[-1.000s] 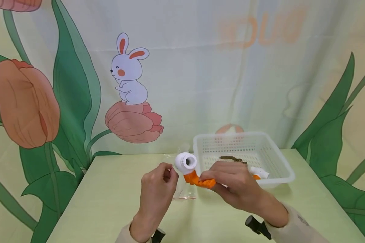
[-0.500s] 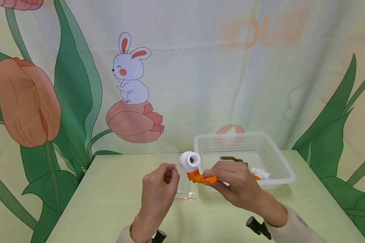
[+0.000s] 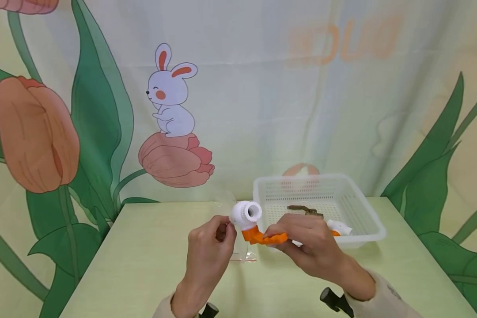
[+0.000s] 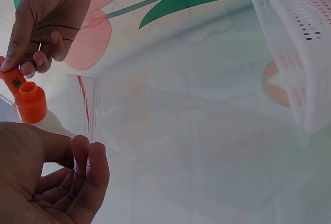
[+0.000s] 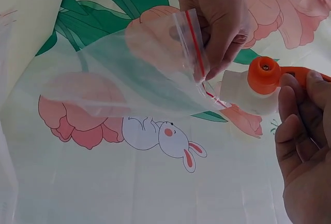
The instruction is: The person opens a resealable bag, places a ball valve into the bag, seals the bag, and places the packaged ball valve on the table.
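Observation:
My left hand [image 3: 210, 247] pinches the edge of a clear zip bag [image 5: 111, 69] between thumb and fingers, close to its red closure strip. The bag stretches away from the hand, flat and apparently without contents. In my right hand [image 3: 312, 243], thumb and fingers grip the orange lever handle of a white plastic ball valve [image 3: 242, 215]. Its round open end faces up and toward the head camera. In the head view the valve sits right beside my left fingertips. The right wrist view shows the bag's mouth edge against the white body; whether they touch I cannot tell.
A white perforated basket [image 3: 375, 221] stands at the back right of the pale table [image 3: 143, 265]. It holds a brownish metal lever valve [image 3: 304, 209] and a white fitting with an orange part [image 3: 342, 227]. Behind hangs a printed curtain [image 3: 238, 110].
The ball valve shifted slightly right, then back a little left and down to my left fingertips. Its handle end moved a little right. The clear bag's film changed shape. Both grips stayed.

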Motion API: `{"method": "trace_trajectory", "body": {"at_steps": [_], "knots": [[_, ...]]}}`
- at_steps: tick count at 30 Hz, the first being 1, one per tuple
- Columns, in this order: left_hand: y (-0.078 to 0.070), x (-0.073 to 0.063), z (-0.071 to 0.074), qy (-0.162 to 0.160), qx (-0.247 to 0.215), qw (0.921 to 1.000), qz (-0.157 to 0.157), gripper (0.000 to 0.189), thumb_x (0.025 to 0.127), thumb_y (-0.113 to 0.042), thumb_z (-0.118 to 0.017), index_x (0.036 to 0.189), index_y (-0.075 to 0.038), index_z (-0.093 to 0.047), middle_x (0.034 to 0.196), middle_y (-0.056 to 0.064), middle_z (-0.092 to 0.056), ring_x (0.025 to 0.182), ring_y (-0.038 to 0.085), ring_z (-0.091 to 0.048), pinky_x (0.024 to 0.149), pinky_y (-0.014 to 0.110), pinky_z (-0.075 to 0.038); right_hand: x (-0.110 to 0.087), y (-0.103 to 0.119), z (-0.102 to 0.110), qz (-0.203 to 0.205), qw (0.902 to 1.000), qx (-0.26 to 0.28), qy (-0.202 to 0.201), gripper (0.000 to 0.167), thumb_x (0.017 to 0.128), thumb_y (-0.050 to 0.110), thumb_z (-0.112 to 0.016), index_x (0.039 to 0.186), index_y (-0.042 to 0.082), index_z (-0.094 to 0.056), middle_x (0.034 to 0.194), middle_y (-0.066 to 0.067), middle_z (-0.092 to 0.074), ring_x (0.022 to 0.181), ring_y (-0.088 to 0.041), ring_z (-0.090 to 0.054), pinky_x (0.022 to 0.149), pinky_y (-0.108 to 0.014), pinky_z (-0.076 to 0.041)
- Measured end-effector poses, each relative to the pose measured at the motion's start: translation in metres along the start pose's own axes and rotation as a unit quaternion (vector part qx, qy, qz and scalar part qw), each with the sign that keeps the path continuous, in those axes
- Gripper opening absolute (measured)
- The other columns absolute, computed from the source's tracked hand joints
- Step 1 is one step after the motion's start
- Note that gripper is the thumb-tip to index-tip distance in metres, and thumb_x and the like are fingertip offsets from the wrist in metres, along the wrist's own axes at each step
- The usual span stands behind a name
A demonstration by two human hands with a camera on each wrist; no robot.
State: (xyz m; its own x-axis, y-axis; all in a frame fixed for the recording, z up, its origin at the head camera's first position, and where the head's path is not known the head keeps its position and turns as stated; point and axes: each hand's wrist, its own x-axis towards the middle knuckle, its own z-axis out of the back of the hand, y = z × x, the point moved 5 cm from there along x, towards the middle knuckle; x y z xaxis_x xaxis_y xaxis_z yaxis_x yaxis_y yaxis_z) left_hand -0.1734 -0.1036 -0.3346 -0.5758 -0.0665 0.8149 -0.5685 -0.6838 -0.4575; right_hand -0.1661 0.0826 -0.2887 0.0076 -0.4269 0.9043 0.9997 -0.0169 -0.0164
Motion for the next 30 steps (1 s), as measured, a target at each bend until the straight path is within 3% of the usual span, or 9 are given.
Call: {"method": "trace_trajectory", "body": {"at_steps": [13, 20, 30], "knots": [[-0.003, -0.002, -0.001, -0.016, -0.003, 0.9996, -0.023, 0.01, 0.076, 0.01, -0.07, 0.08, 0.0, -0.069, 0.059, 0.001, -0.062, 0.05, 0.003, -0.053, 0.05, 0.012, -0.045, -0.012, -0.012, -0.002, -0.031, 0.9991, -0.018, 0.023, 0.015, 0.096, 0.02, -0.062, 0.096, 0.006, -0.069, 0.076, 0.002, -0.066, 0.065, -0.008, -0.057, 0.059, -0.012, -0.042], [-0.001, -0.003, -0.002, -0.006, 0.018, 0.9997, -0.015, 0.01, 0.077, 0.008, -0.071, 0.08, -0.001, -0.069, 0.061, 0.0, -0.063, 0.051, 0.003, -0.052, 0.051, 0.013, -0.046, -0.015, -0.016, -0.003, -0.041, 0.998, -0.026, 0.04, 0.014, 0.096, 0.021, -0.063, 0.097, 0.008, -0.069, 0.08, 0.002, -0.068, 0.065, -0.007, -0.057, 0.06, -0.011, -0.043], [-0.002, -0.003, -0.001, -0.006, 0.01, 0.9998, -0.013, 0.01, 0.078, 0.007, -0.071, 0.081, -0.003, -0.069, 0.062, 0.0, -0.065, 0.052, 0.003, -0.055, 0.051, 0.013, -0.048, -0.021, -0.016, -0.009, -0.042, 0.9973, -0.024, 0.055, 0.014, 0.095, 0.019, -0.064, 0.097, 0.007, -0.071, 0.083, 0.001, -0.071, 0.068, -0.007, -0.061, 0.062, -0.01, -0.046]]}}
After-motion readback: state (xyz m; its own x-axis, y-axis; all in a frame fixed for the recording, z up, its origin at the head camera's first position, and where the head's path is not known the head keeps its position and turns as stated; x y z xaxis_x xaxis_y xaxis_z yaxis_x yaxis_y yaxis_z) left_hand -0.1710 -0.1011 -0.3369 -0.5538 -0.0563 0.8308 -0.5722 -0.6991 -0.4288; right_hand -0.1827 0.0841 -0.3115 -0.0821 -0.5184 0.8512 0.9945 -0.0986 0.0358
